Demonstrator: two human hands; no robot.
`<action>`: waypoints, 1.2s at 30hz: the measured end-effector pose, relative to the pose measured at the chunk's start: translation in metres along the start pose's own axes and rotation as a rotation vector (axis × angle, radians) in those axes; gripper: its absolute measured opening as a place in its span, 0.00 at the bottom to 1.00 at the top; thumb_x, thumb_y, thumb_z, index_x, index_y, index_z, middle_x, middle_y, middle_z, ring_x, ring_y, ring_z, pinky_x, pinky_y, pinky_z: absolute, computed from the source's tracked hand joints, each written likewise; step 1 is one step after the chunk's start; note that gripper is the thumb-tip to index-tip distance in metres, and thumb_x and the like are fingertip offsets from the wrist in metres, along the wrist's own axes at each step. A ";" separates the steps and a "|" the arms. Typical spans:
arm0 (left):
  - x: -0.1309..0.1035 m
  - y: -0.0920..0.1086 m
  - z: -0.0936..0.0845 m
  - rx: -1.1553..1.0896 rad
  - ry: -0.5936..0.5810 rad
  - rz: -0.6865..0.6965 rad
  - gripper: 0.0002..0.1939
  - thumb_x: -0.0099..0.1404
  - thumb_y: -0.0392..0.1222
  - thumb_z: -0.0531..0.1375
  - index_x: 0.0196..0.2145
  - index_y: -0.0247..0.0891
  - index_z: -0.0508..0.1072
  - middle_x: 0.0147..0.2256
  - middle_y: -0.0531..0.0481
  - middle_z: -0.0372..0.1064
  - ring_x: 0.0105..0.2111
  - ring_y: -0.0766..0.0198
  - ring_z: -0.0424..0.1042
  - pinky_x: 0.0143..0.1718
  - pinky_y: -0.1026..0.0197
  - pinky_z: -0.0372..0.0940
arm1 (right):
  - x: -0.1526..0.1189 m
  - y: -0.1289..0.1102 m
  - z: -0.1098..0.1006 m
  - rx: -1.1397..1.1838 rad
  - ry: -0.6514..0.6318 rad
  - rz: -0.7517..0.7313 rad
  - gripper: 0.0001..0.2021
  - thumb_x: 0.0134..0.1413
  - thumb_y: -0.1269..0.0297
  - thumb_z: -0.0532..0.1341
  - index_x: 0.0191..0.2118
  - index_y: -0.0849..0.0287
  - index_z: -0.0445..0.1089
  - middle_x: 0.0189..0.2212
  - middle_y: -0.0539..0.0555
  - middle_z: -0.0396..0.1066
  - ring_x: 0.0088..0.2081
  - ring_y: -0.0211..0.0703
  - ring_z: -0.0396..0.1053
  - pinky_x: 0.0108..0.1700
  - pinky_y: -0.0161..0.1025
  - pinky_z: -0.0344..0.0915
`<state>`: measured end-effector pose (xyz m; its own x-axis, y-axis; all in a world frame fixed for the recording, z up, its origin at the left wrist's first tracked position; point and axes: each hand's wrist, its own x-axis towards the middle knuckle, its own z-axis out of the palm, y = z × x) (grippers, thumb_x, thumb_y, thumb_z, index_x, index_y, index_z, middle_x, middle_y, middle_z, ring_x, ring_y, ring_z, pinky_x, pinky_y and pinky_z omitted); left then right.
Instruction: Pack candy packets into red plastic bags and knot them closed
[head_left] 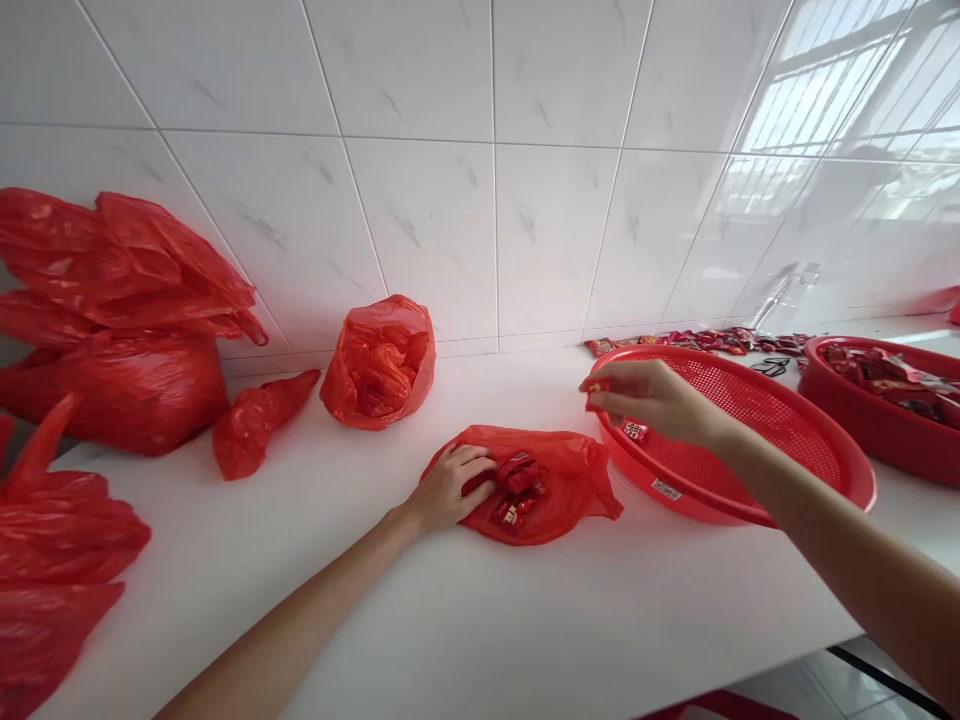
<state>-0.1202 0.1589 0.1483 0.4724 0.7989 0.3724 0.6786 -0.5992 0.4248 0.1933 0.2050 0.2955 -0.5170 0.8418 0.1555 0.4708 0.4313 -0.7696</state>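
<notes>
A small red plastic bag [559, 478] lies flat on the white counter, with several red wrapped candies [517, 490] inside it. My left hand [450, 487] rests on the bag's left edge, fingers gripping the plastic at its mouth. My right hand [652, 402] hovers over the left rim of a tilted red perforated basket [780, 420], fingers closed on a few small red candies.
Another red basket [877, 415] holding candies stands at the right. Loose candies [705, 342] lie along the wall behind the baskets. A filled red bag [379, 362] stands at the wall. More red bags [112, 330] pile at the left. The counter's front edge drops off at lower right.
</notes>
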 end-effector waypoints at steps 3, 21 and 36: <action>-0.001 -0.002 0.001 -0.031 0.080 0.005 0.13 0.72 0.45 0.54 0.43 0.42 0.77 0.48 0.46 0.77 0.48 0.56 0.75 0.55 0.48 0.66 | -0.008 -0.014 0.036 -0.128 -0.085 -0.067 0.11 0.59 0.59 0.59 0.41 0.56 0.76 0.31 0.53 0.78 0.31 0.43 0.74 0.35 0.38 0.69; 0.001 0.018 -0.002 -0.444 0.334 -0.185 0.23 0.73 0.58 0.52 0.28 0.40 0.71 0.26 0.52 0.68 0.28 0.62 0.68 0.32 0.59 0.69 | 0.004 0.023 0.134 0.344 0.025 -0.096 0.15 0.61 0.52 0.61 0.48 0.54 0.68 0.44 0.54 0.77 0.48 0.49 0.75 0.51 0.48 0.72; 0.000 0.013 0.001 -0.159 0.535 -0.162 0.13 0.71 0.45 0.56 0.44 0.40 0.79 0.45 0.46 0.78 0.48 0.55 0.74 0.53 0.51 0.69 | -0.004 0.037 0.142 0.550 0.127 0.030 0.19 0.52 0.45 0.67 0.31 0.57 0.68 0.27 0.48 0.68 0.30 0.41 0.67 0.33 0.39 0.66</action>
<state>-0.1104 0.1511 0.1528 -0.0084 0.7681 0.6403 0.6063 -0.5053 0.6141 0.1111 0.1710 0.1785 -0.4032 0.8981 0.1759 0.0245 0.2027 -0.9789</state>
